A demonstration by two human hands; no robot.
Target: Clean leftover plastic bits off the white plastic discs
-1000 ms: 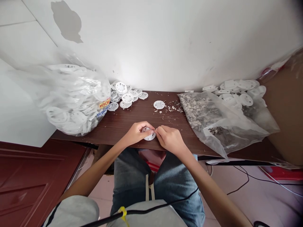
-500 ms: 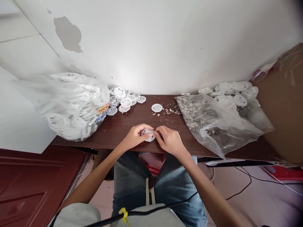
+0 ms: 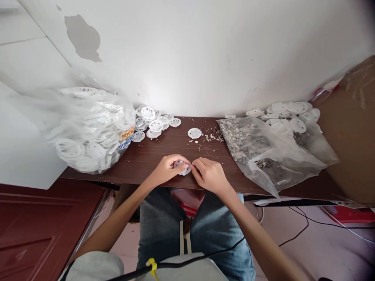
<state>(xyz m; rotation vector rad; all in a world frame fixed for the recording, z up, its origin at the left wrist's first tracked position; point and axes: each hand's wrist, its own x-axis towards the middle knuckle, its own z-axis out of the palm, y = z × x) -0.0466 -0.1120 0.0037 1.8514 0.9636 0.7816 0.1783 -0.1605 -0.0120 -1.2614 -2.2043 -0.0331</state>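
Observation:
Near the table's front edge, my left hand point(image 3: 167, 170) grips a round white plastic disc point(image 3: 183, 169) between thumb and fingers. The disc has small holes and is tilted slightly. My right hand point(image 3: 209, 174) is at the disc's right edge, its thumb and forefinger pinched together; whatever they hold is too small to make out. A single white disc point(image 3: 194, 133) lies flat farther back, beside scattered small metal pieces point(image 3: 215, 135). Behind and left of my hands is a loose pile of white discs point(image 3: 156, 126).
A clear bag full of discs point(image 3: 93, 128) stands at the left of the brown table point(image 3: 146, 156). On the right, a plastic bag of small metal pieces point(image 3: 240, 134) lies before more white discs point(image 3: 298, 125). A cardboard box point(image 3: 348, 132) stands at the far right.
The view has shifted slightly. Both hands stay in nearly the same place around the disc, with my right fingertips a little changed at its edge.

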